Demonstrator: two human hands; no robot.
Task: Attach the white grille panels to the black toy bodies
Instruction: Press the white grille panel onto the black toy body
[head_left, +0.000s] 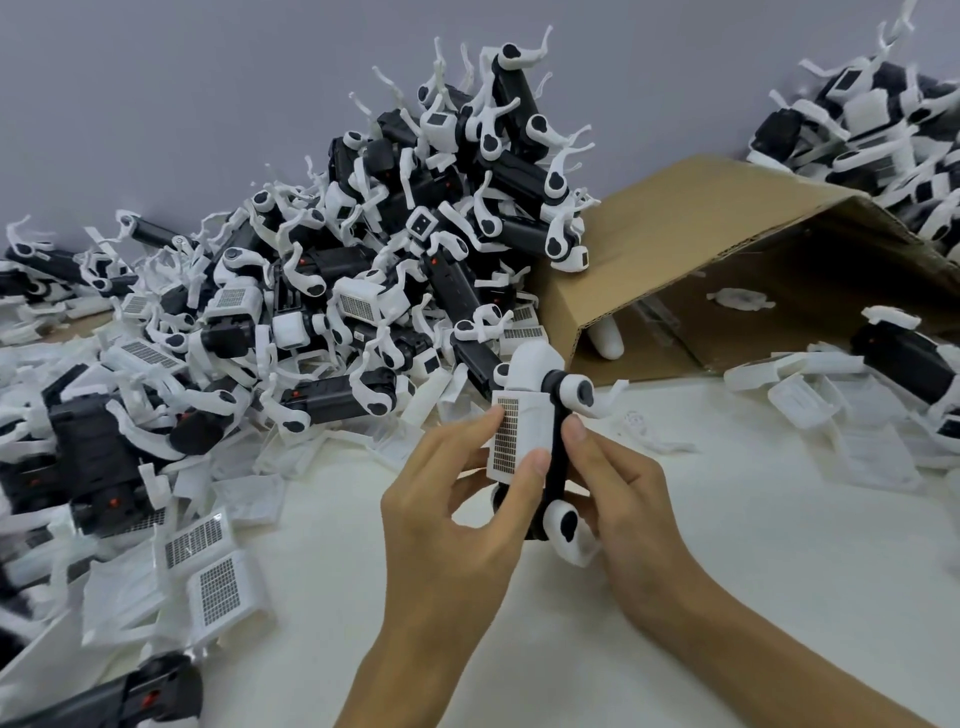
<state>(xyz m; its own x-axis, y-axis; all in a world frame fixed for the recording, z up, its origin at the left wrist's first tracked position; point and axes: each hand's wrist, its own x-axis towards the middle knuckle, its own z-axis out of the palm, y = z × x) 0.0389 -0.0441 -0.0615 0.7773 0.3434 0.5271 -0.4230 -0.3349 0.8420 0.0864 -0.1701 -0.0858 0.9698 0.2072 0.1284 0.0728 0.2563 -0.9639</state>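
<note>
Both my hands hold one toy upright above the white table. A white grille panel (521, 431) with a dark mesh face lies against the black toy body (557, 457), which has white round joints at top and bottom. My left hand (457, 499) pinches the panel, forefinger on the mesh's left edge and thumb at its lower corner. From the right, my right hand (618, 483) grips the black body, thumb on its side. Loose grille panels (218, 582) lie at the lower left.
A big heap of black toy bodies with white legs (415, 234) fills the left and middle back. A tipped cardboard box (727, 270) lies at the right, more toys (883, 114) behind it. White parts (810, 400) are scattered at the right. Another black body (150, 691) lies at the bottom left.
</note>
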